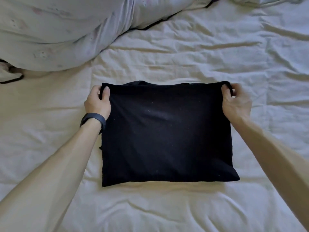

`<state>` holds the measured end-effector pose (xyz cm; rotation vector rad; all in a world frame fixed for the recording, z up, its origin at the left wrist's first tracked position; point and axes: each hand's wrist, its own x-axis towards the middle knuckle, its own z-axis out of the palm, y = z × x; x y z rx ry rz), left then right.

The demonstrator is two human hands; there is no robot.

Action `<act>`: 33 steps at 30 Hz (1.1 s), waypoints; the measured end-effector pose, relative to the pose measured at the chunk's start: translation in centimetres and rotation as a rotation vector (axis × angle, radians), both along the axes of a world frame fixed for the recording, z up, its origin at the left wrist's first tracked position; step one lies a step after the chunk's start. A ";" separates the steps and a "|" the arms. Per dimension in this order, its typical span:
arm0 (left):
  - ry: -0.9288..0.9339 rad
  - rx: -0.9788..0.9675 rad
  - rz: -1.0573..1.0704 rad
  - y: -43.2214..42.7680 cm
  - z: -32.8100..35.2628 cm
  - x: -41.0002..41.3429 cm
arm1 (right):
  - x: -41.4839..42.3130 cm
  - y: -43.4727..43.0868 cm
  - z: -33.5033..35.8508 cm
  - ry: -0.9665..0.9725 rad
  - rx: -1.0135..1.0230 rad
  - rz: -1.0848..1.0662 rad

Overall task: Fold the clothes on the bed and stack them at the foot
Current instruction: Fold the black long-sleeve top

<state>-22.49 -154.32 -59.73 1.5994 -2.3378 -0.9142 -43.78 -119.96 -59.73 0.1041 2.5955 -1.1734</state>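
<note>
A black garment (167,134) lies folded into a rough rectangle in the middle of the bed (217,56), flat on a cream, wrinkled sheet. Its near edge is a smooth fold. Its far edge shows a few layers, with a small hump of cloth rising just behind the top layer. The near right corner flares out a little wider than the rest. On the left side a small nick of fabric sticks out about halfway down.

The 2 hands each grasp 1 far corner of the garment. The left hand (97,102) pinches the far left corner, with the thumb (105,92) on top of the cloth and the fingers curled beneath. The right hand (236,102) pinches the far right corner in the same way, with a thin strip of black hem pulled across its fingers. Both forearms are bare and reach in from the bottom corners of the view. A dark wristband (92,120) sits on the left wrist, touching the garment's left edge.

A pale, puffy duvet (58,30) with a faint print is bunched across the upper left, well apart from the garment. A thin black strip (150,25) shows along its lower edge. Another black loop (13,80) lies on the sheet at the far left, and I cannot tell what either one belongs to.
</note>
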 end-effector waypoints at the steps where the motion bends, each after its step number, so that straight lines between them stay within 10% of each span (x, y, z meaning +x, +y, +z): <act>1: -0.001 -0.008 0.006 -0.4 -0.3 -0.4 | -0.5 -0.1 -0.5 -0.001 0.013 0.011; 9: -0.027 -0.003 -0.074 -0.6 -1.0 -1.9 | -1.5 -0.8 -2.2 0.021 0.122 0.028; 12: -0.083 -0.312 -0.187 3.3 -0.1 -0.1 | 2.9 -0.8 -0.8 0.202 0.257 0.078; 19: -0.353 -0.342 -0.953 16.1 -1.6 5.1 | 14.5 -3.0 -1.5 0.405 0.532 0.803; 28: -0.436 -0.369 -0.661 7.2 -1.6 5.8 | 9.5 1.0 -2.1 0.160 0.698 0.488; 33: -0.330 -0.250 -0.903 16.3 0.2 8.0 | 20.1 2.6 0.7 0.214 0.666 0.674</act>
